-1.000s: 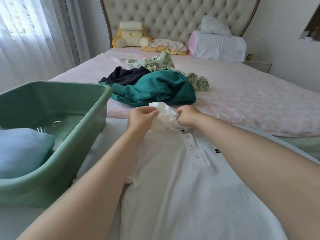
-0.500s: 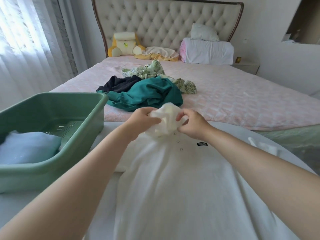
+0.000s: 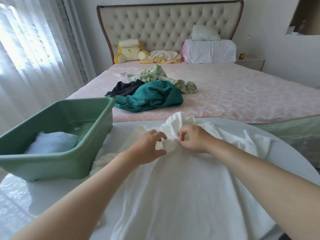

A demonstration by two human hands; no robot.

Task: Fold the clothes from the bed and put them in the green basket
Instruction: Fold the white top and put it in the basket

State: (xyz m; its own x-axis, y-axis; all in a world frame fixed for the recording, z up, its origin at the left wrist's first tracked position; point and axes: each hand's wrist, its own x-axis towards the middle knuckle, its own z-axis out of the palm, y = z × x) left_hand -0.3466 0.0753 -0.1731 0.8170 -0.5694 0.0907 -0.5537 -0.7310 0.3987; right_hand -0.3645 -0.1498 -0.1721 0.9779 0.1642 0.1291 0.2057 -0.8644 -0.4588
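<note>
Your left hand and right hand pinch, it seems, the bunched far end of the white shirt to spread it flat, with the green basket ready at left.

A left hand and right hand grip the bunched top of a white shirt beside a green basket, clothes heaped on the bed beyond.
</note>
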